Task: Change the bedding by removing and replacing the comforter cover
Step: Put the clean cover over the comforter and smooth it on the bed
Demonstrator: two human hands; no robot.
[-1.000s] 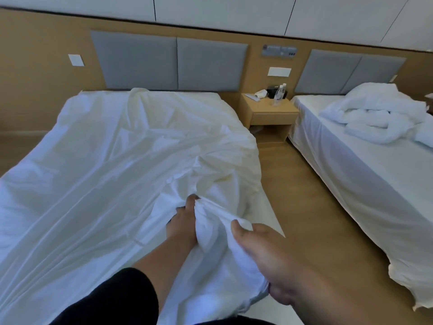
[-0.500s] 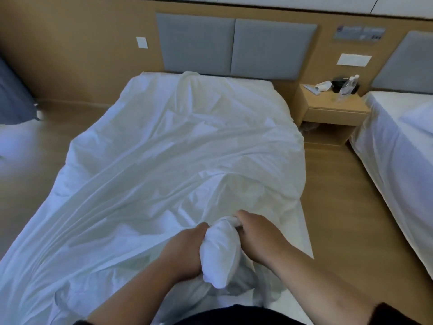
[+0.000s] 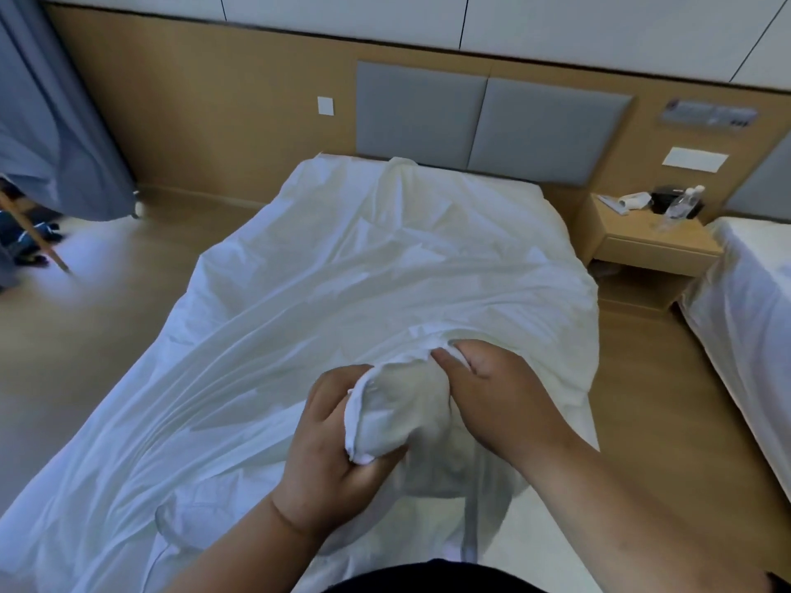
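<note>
A white comforter cover (image 3: pixel 342 284) lies spread and wrinkled over the bed, reaching up to the grey headboard. Near the foot of the bed a bunched corner (image 3: pixel 398 417) of white fabric stands up between my hands. My left hand (image 3: pixel 329 447) grips this bunch from the left, fingers curled round it. My right hand (image 3: pixel 492 391) holds the fabric from the right, fingertips tucked into the folds at the top. The comforter inside cannot be told apart from the cover.
A wooden nightstand (image 3: pixel 642 246) with a water bottle (image 3: pixel 680 203) stands right of the bed. A second white bed (image 3: pixel 749 301) is at the far right. Blue curtain (image 3: pixel 51 134) and a chair leg sit at left on the wooden floor (image 3: pixel 72 336).
My view has swung left and downward. Both hands have closed in on the bunched corner, and my right hand has shifted from the lower right onto the top of the bunch.
</note>
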